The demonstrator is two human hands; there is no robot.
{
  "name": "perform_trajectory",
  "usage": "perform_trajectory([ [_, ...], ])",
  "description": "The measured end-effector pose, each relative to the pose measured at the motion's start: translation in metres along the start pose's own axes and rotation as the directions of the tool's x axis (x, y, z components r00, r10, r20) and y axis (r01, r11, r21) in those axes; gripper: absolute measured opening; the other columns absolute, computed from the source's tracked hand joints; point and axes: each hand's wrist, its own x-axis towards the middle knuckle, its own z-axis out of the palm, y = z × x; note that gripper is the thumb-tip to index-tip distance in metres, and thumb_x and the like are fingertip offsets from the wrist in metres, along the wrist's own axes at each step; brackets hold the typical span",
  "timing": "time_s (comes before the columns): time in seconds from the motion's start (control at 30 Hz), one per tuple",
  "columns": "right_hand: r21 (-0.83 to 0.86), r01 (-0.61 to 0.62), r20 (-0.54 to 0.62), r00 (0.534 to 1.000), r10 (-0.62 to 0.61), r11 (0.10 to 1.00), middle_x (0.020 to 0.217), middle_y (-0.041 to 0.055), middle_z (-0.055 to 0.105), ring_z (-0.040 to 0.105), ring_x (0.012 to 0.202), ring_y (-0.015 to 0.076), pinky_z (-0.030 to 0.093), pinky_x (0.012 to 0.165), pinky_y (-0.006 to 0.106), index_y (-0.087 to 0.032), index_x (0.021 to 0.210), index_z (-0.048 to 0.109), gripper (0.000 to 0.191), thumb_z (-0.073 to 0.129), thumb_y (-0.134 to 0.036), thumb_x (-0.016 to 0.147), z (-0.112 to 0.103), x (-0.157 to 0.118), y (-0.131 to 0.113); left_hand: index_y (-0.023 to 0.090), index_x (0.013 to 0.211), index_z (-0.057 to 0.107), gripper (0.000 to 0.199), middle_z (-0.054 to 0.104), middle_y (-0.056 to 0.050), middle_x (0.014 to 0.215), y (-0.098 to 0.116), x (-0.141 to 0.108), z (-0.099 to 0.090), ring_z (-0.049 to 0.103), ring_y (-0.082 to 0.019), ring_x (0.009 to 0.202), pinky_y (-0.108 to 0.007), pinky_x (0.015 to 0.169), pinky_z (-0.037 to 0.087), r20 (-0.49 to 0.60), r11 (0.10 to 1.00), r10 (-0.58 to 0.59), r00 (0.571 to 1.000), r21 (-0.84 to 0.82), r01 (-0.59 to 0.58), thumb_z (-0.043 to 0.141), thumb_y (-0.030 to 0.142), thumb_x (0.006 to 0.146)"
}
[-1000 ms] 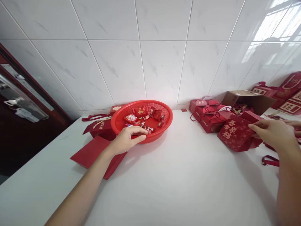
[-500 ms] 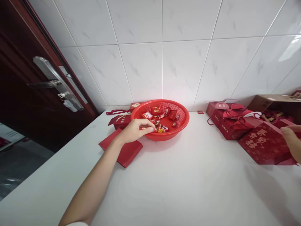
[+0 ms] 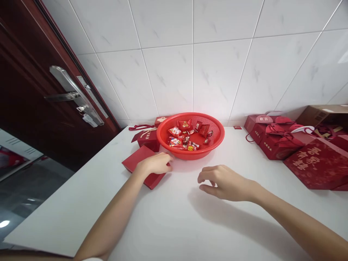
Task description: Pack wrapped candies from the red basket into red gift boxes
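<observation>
My left hand [image 3: 157, 164] lies over the right part of a flat red box [image 3: 138, 157], its fingers curled around the right corner and slightly blurred. A little red shows between thumb and fingers. To the right, my right hand [image 3: 221, 181] hovers above the white tabletop with its fingers bent and apart, holding nothing. Behind both hands stands a red plastic basket [image 3: 190, 156] with perforated sides. Several wrapped sweets [image 3: 185, 125] lie in it, mostly red, with a few multicoloured ones at the front.
Red gift boxes [image 3: 281, 141] with cords stand at the right, beside a larger red box [image 3: 317, 163] with gold characters. Behind them is an open cardboard box [image 3: 312, 117]. Left of the basket sits another red box [image 3: 148, 139]. A dark door [image 3: 29, 90] stands at the left.
My left hand has left the basket and come down to the flat red box. My right hand has moved left from the large red box to the middle of the table. The view has shifted slightly.
</observation>
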Motion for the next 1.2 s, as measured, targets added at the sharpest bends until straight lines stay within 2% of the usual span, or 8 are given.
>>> perform_trajectory([
  [0.13,0.033,0.057,0.035,0.998,-0.058,0.998,0.09,0.007,0.073,0.058,0.063,0.0141,0.038,0.059,0.028,-0.016,0.095,0.072,0.01,0.063,-0.017,0.091,0.01,0.023,-0.006,0.021,0.06,0.06,0.016,0.064,-0.006,0.071,0.006,0.001,0.008,0.06,-0.023,0.065,-0.028,0.049,0.035,0.098,0.999,-0.028,0.995,0.049,0.023,0.059,0.026,0.075],
  [0.27,0.069,0.072,-0.016,0.997,-0.071,0.995,0.099,0.0071,0.07,0.058,0.068,0.0153,0.039,0.06,0.028,-0.017,0.111,0.065,0.023,0.064,-0.014,0.089,0.013,0.028,-0.005,0.02,0.072,0.065,0.018,0.064,-0.001,0.071,0.031,-0.018,-0.004,0.057,-0.017,0.062,-0.026,0.052,0.036,0.163,0.97,0.203,0.965,-0.17,-0.176,0.064,0.037,0.079],
  [0.43,0.319,0.19,-0.272,0.957,-0.102,0.929,0.105,0.0043,0.064,0.059,0.072,0.0135,0.049,0.063,0.028,-0.023,0.102,0.049,0.021,0.066,-0.027,0.091,0.009,0.022,-0.007,0.021,0.089,0.061,0.034,0.058,0.003,0.075,0.06,-0.043,-0.026,0.052,-0.015,0.065,-0.025,0.058,0.039,0.012,0.904,0.357,0.934,-0.255,-0.342,0.076,0.048,0.074],
  [0.6,0.445,0.248,-0.491,0.871,0.003,0.861,0.096,0.0005,0.06,0.059,0.069,0.0128,0.052,0.062,0.029,-0.026,0.095,0.041,0.03,0.07,-0.031,0.088,0.005,0.024,-0.006,0.022,0.097,0.056,0.031,0.057,0.004,0.078,0.074,-0.037,-0.038,0.051,-0.015,0.067,-0.027,0.059,0.038,-0.056,0.902,0.365,0.929,-0.225,-0.368,0.072,0.035,0.075],
  [0.83,0.704,0.189,-0.399,0.902,0.162,0.684,0.095,-0.0052,0.054,0.059,0.055,0.0071,0.05,0.052,0.026,-0.026,0.09,0.037,0.035,0.071,-0.019,0.082,0.0,0.025,0.008,0.021,0.096,0.062,0.02,0.061,0.0,0.082,0.077,-0.013,-0.038,0.052,-0.015,0.067,-0.027,0.057,0.038,-0.068,0.87,0.417,0.906,-0.26,-0.42,0.063,0.034,0.081],
  [1.0,0.855,0.105,-0.266,0.929,0.256,0.508,0.1,-0.0043,0.057,0.068,0.057,0.0108,0.051,0.05,0.026,-0.025,0.094,0.039,0.05,0.084,-0.029,0.074,0.003,0.027,0.016,0.025,0.126,0.066,0.044,0.068,-0.006,0.12,0.065,-0.014,-0.039,0.064,-0.023,0.099,-0.029,0.075,0.052,-0.076,0.854,0.419,0.905,-0.305,-0.421,0.066,0.041,0.086],
  [1.1,0.883,0.04,-0.18,0.949,0.259,0.468,0.106,0.0008,0.064,0.069,0.058,0.012,0.056,0.055,0.029,-0.025,0.111,0.044,0.054,0.083,-0.038,0.077,0.006,0.029,0.017,0.027,0.13,0.066,0.049,0.066,-0.006,0.129,0.054,-0.022,-0.045,0.063,-0.026,0.112,-0.033,0.088,0.055,-0.117,0.857,0.378,0.918,-0.332,-0.395,0.067,0.046,0.085],
  [1.2,0.866,0.042,-0.19,0.95,0.249,0.499,0.104,0.0025,0.066,0.069,0.061,0.0133,0.059,0.06,0.032,-0.025,0.121,0.05,0.052,0.079,-0.043,0.082,0.009,0.029,0.017,0.025,0.122,0.071,0.041,0.072,-0.005,0.117,0.043,-0.032,-0.056,0.068,-0.024,0.102,-0.031,0.083,0.057,-0.114,0.865,0.346,0.931,-0.346,-0.363,0.067,0.044,0.085],
])
